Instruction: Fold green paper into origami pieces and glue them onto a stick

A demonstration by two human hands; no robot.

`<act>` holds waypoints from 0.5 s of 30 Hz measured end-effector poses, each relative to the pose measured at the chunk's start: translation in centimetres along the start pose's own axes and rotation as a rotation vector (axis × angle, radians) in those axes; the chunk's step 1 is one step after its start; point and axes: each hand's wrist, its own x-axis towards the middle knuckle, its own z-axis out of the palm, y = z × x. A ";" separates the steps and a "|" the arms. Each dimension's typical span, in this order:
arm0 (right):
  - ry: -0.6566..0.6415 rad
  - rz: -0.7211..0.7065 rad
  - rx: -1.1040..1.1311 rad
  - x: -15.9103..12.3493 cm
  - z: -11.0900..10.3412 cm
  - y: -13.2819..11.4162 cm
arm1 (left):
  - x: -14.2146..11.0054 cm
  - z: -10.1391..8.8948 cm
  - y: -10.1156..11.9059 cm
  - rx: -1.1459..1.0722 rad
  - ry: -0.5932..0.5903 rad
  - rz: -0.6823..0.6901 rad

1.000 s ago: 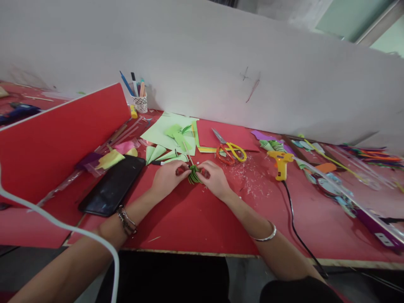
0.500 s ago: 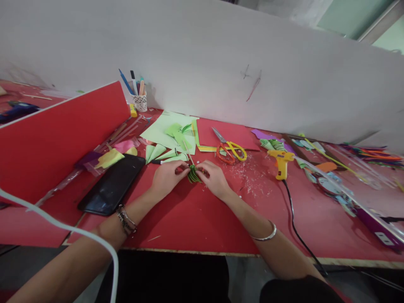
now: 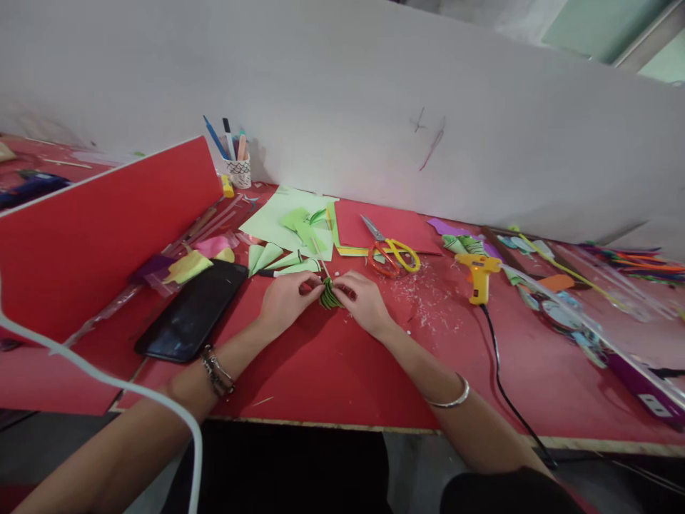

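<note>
Between my hands is a small green paper piece with dark stripes [image 3: 330, 297], curved and just above the red tabletop. My left hand [image 3: 289, 298] pinches its left side with thumb and forefinger. From the other side, the fingertips of my right hand [image 3: 364, 300] close on its upper right edge. A thin pale stick [image 3: 322, 258] runs up from the striped piece toward bright green paper leaves [image 3: 300, 227]. Pale green cut paper cones [image 3: 263, 257] lie just beyond my left hand. Scissors with red and yellow handles [image 3: 390, 250] rest beyond my right hand.
A yellow glue gun [image 3: 479, 275] with a black cord stands to the right. At left lie a black phone [image 3: 191, 311] and a red board [image 3: 112, 235]. A white cable [image 3: 133, 389] crosses the lower left. A pen cup [image 3: 238, 171] stands by the wall.
The view has shifted very slightly. Both hands keep their pinch on the striped green paper, with only a tiny movement of the fingers.
</note>
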 end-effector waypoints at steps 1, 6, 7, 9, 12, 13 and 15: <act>-0.001 0.000 -0.001 0.0 0.0 0.0 | 0.0 0.0 0.0 -0.005 -0.001 0.000; -0.014 0.008 -0.008 0.0 0.0 0.1 | 0.0 0.0 0.1 -0.019 -0.002 0.007; -0.015 0.006 -0.008 0.0 0.0 0.1 | -0.1 0.0 0.1 -0.023 -0.004 0.008; -0.012 0.003 -0.009 0.1 0.1 0.0 | -0.1 0.0 0.2 -0.033 -0.008 0.006; -0.015 0.013 -0.021 0.1 0.1 -0.1 | -0.2 0.1 0.2 -0.033 -0.013 -0.008; -0.018 0.020 -0.028 0.1 0.0 -0.1 | -0.2 0.2 0.2 -0.029 -0.015 -0.013; -0.022 0.032 -0.036 0.1 0.0 -0.2 | -0.2 0.3 0.2 -0.023 -0.019 -0.015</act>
